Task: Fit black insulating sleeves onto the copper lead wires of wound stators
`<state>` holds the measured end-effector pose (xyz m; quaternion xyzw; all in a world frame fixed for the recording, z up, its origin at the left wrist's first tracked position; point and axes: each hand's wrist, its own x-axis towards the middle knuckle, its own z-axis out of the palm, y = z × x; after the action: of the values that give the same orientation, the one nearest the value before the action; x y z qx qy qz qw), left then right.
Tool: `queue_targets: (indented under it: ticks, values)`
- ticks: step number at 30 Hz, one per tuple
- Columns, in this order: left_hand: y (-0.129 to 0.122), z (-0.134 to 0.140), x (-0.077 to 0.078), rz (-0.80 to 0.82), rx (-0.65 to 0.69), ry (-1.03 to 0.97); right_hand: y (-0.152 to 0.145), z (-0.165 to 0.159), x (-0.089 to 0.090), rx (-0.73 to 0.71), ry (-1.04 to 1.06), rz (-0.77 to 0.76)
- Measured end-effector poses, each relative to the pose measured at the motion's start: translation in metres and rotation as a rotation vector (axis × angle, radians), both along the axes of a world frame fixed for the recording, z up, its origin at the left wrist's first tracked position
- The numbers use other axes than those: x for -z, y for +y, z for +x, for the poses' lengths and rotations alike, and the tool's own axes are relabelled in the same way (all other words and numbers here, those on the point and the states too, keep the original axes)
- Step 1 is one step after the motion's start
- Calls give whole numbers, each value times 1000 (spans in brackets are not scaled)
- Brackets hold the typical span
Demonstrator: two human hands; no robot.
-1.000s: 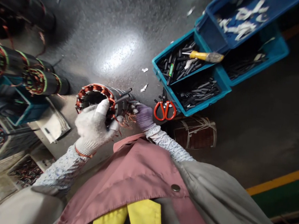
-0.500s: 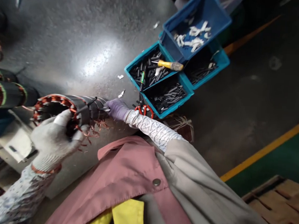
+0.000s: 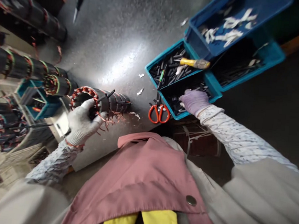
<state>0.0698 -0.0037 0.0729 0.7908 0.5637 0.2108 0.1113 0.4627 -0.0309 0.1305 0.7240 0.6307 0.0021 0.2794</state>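
A dark cylindrical motor stator (image 3: 118, 101) with copper windings lies on the grey worktop, loose copper wire ends hanging along its near side. My left hand (image 3: 82, 122), in a white knit glove, is wrapped around its open left end, the fingers reaching into the bore. My right hand (image 3: 195, 101), in a purple glove, is down inside the nearest teal bin (image 3: 184, 115) among short black tubes (image 3: 175, 102). Its fingers are curled, and whatever they pinch is hidden. Red-handled scissors (image 3: 159, 113) lie against that bin's left side.
A yellow-handled screwdriver (image 3: 194, 63) lies across the neighbouring tube-filled bin. A blue bin (image 3: 204, 43) with white scraps sits above. More stators (image 3: 26, 66) crowd the left side. White scraps (image 3: 140, 91) dot the worktop (image 3: 93, 35).
My right hand has moved off the stator's right end and into the near teal bin. My left hand stays on the stator. The whole view has shifted leftward.
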Motion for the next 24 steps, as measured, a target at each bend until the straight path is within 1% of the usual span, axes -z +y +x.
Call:
queue_targets:
  ticks: [2, 3, 5, 9, 11, 13, 16, 20, 21, 22, 24]
  values:
    - [0, 0, 7, 44, -118, -49, 4, -5, 2, -38, -32, -38]
    - [0, 1, 8, 52, -147, -70, 6, -6, 3, -58, -31, -44]
    - [-1, 3, 7, 49, -142, -83, 8, -4, 3, -85, -32, -62]
    - [-4, 6, -1, 9, -112, -90, 10, 0, -2, -101, -71, -132]
    - [-5, 7, -5, -10, -99, -78, 10, 2, -7, -93, -61, -103]
    - [-5, 7, -7, -6, -103, -57, 9, 4, -10, -60, -41, -14]
    - [-5, 6, -7, 3, -92, -41, 7, 8, -11, 13, -20, 124]
    - [-4, 4, -5, 17, -60, -1, 6, 16, -15, 45, -18, 161]
    - [-4, 4, -4, 27, -53, 8, 4, 17, -18, 58, -4, 214]
    - [-4, 3, -2, 40, -47, 13, 2, 16, -22, 76, 30, 304]
    - [-3, 2, 2, 78, -38, 8, -5, 11, -25, 104, 201, 545]
